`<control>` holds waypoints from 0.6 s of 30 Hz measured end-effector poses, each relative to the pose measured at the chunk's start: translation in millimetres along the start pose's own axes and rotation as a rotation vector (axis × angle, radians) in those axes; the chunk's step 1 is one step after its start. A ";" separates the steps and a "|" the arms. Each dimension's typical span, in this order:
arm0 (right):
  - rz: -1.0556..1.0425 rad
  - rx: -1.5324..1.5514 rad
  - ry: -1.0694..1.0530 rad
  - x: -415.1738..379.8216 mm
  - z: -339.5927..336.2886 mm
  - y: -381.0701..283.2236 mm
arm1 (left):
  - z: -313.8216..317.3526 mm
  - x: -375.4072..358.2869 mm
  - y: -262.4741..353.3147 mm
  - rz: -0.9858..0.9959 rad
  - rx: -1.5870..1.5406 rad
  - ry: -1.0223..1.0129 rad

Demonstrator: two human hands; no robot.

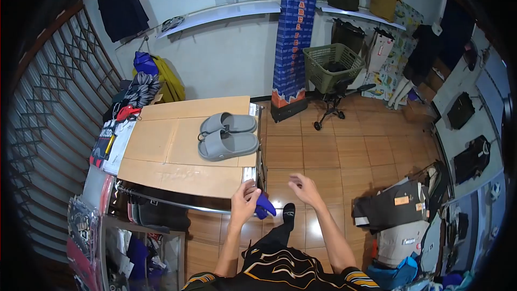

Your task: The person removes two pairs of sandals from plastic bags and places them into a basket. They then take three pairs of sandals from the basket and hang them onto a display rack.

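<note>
My left hand is over the near right corner of the cardboard-topped table, fingers loosely bent and thumb apart. Right beside it, partly behind the hand, is a purple-blue cloth item at the end of the metal rail. Out to the right, above the tiled floor, my right hand has its fingers half curled and apart, with nothing seen in them. A pair of grey slide sandals, joined by a small dark tie, lies on the cardboard just beyond my left hand.
Folded clothes line the table's left side. Clothes hang from a rail under the near edge. At right stand stacked trousers. A green basket sits on a wheeled chair base behind, near a blue pillar.
</note>
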State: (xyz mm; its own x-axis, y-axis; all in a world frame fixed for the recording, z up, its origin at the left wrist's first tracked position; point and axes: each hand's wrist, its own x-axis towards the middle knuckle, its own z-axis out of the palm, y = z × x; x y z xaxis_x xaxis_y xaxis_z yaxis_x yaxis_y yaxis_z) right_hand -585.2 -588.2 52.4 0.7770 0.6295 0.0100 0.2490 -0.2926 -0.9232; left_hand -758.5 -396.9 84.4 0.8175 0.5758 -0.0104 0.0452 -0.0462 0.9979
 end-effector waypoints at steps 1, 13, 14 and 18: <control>-0.024 0.028 -0.019 29.9 0.5 -11.3 | 4.7 12.8 -3.2 -0.003 -0.041 0.076; -0.458 -0.202 -0.136 314.2 67.1 -54.4 | 27.7 129.9 -69.3 -0.148 -0.159 0.719; -0.392 -0.242 -0.209 321.8 70.9 -50.7 | 27.3 133.9 -69.3 -0.176 -0.140 0.722; -0.266 -0.343 -0.320 340.7 75.5 -48.5 | 28.9 155.0 -61.3 -0.224 -0.159 0.779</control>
State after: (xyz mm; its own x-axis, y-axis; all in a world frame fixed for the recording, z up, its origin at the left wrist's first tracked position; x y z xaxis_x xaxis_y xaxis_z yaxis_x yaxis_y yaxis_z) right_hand -376.3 -305.2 71.6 0.4594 0.8862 0.0595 0.6296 -0.2777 -0.7256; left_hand -617.9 -328.4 19.7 0.1638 0.9614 -0.2210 0.0297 0.2191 0.9753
